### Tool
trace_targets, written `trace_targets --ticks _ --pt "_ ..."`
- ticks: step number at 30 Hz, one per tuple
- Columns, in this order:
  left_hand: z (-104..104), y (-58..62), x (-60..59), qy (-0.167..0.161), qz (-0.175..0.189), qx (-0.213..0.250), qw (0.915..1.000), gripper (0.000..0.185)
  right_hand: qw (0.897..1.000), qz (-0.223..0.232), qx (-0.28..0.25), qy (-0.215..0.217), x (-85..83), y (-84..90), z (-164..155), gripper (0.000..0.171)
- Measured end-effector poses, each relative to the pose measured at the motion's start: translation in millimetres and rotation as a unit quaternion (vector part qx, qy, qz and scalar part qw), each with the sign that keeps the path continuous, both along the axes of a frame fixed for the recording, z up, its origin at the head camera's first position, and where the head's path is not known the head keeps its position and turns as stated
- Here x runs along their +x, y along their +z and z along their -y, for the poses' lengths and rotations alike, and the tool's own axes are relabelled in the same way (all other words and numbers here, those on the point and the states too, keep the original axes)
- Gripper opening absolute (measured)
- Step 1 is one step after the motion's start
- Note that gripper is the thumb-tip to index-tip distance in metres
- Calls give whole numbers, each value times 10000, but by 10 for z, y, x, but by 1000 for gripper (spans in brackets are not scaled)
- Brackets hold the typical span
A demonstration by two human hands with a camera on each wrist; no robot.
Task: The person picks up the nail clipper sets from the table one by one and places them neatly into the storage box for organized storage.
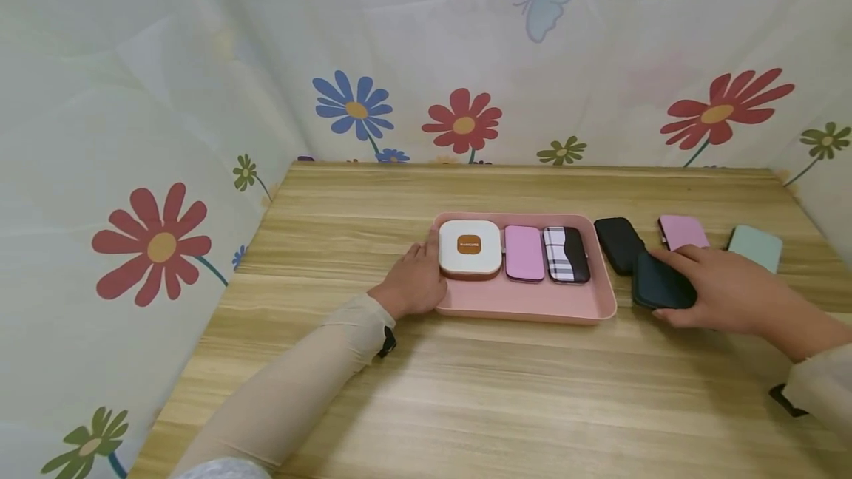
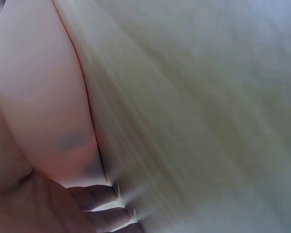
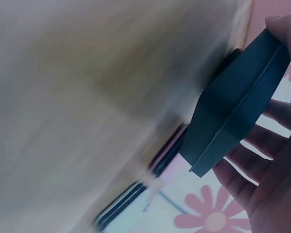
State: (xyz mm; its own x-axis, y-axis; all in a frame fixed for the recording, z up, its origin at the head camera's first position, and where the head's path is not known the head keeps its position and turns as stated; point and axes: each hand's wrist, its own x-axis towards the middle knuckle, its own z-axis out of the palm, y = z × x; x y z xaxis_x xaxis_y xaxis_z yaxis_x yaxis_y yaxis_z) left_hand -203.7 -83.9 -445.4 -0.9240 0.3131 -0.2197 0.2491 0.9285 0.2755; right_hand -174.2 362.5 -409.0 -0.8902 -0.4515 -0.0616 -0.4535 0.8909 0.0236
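Head view, table: a light wooden table [image 1: 466, 390] is seen, backed by a white cloth printed with flowers and a butterfly [image 1: 200, 58].
Head view, tray: a shallow pink rectangular tray [image 1: 532, 305] is laid near the middle of the table; in it three cases are set side by side, a white rounded square case with an orange label [image 1: 469, 246] on the left, a pink rectangular case [image 1: 523, 253] in the middle and a plaid-and-black case [image 1: 566, 254] on the right.
Head view, left hand: the left hand [image 1: 416, 283] is rested against the tray's left edge, fingers loosely bent beside the white case; whether anything is gripped cannot be told.
Head view, right hand: the right hand [image 1: 722, 288] is closed around a dark teal flat case [image 1: 659, 283], which is held just right of the tray.
Head view, loose cases: a black case [image 1: 617, 242] is lain just beside the held one, a second pink case [image 1: 682, 230] behind the hand, and a mint green case [image 1: 755, 246] further right.
Left wrist view: the tray's pink wall [image 2: 43, 97] is shown blurred against the table, with the left hand's fingers [image 2: 94, 196] curled under its corner.
Right wrist view: the dark teal case [image 3: 233, 111] is pinched edge-on between thumb and fingers [image 3: 276, 111], raised off the table.
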Motion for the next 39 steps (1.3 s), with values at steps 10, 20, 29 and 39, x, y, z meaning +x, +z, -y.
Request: trace_targets --ticks 10,20,29,39 --pt "12 5 4 -16 24 -49 10000 82 9998 -93 -134 97 -107 170 303 102" --pt "10 42 17 90 13 -118 9999 81 9998 -123 -45 129 -197 269 545 102" --pt "0 13 12 99 -15 -131 9999 81 9995 -149 -127 232 -251 303 720 103" --pt "8 -8 8 10 -84 -263 9996 81 9989 -306 -142 310 -353 424 921 99"
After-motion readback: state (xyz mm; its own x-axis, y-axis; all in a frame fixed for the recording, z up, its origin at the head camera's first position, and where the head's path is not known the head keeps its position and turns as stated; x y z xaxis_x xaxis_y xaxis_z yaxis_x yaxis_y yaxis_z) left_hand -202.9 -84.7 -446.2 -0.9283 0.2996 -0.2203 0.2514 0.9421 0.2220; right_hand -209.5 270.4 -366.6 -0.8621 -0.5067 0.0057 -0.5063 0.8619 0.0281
